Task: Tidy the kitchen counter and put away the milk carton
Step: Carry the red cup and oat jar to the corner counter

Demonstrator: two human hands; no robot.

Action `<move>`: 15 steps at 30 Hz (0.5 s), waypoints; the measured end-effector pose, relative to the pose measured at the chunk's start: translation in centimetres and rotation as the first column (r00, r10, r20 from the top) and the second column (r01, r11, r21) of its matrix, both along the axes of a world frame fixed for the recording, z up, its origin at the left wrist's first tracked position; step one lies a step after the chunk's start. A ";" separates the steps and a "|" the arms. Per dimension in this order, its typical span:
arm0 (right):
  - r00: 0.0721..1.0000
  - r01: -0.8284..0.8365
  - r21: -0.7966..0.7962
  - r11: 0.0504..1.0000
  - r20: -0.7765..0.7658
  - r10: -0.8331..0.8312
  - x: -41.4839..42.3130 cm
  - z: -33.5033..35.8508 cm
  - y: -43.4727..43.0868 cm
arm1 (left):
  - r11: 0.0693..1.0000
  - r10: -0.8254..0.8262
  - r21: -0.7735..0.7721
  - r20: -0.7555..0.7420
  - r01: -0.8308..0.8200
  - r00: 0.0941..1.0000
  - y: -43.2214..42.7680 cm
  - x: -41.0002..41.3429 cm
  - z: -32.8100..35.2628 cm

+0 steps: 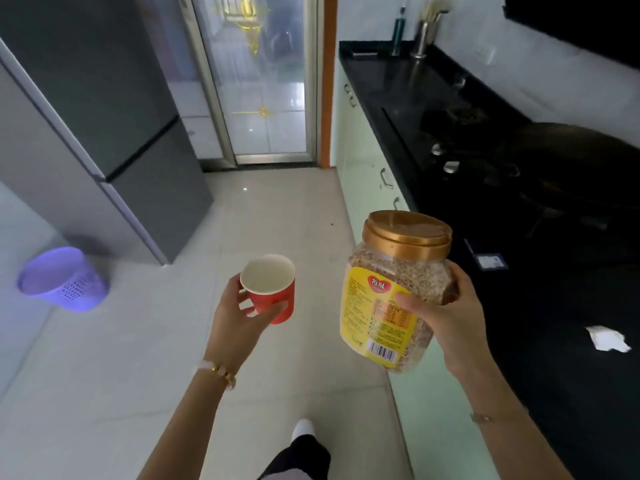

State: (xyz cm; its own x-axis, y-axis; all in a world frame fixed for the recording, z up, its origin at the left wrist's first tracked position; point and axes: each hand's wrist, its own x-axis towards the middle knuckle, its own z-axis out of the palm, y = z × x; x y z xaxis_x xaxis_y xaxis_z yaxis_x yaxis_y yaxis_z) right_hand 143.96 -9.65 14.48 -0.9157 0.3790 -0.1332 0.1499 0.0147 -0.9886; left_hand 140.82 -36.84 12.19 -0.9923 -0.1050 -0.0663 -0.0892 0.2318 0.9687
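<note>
Hands full: left hand (239,317) held a cup (275,301), likely light, crushable.
Right hand (446,323) wrapped the jar (379,306) mid-body; probably heavy, slick.

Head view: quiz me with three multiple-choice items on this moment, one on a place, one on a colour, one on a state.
1. Where is the purple basket?
A. on the black counter
B. on a shelf
C. on the floor beside the fridge

2. What colour is the outside of the cup that the left hand holds?
A. blue
B. red
C. green

3. How is the jar that the right hand grips?
A. closed, its lid on
B. open, with nothing on top
C. lying on the floor

Key: 1 C, the basket sits on the pale tiles by the foot of the fridge. 2 B, the cup's wall is red below a white rim. 3 A, the gold lid caps the jar, which is held in the air.
</note>
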 end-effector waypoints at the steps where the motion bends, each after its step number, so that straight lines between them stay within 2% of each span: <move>1: 1.000 -0.009 0.010 1.000 0.008 0.009 -1.5 -0.1 -0.9 | 1.000 0.011 0.004 0.012 -0.011 1.000 -1.0 -1.1 -0.2; 9: 0.996 -0.060 0.071 0.996 0.065 0.056 -12.4 -1.2 -6.2 | 0.999 0.054 -0.001 0.081 -0.054 0.995 -6.3 -9.7 -1.9; 15: 0.990 -0.127 0.082 0.989 0.072 0.121 -23.8 -2.1 -7.4 | 0.994 0.111 -0.011 0.095 -0.110 0.989 -7.9 -18.7 -3.2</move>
State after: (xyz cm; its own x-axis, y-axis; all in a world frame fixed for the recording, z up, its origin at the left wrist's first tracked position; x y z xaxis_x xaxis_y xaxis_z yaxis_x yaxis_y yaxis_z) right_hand 120.14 -17.06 12.38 -0.9466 0.2756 -0.1676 0.2073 0.1217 -0.9707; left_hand 122.07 -44.74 8.95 -0.9638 -0.2141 -0.1589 -0.2063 0.2211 0.9532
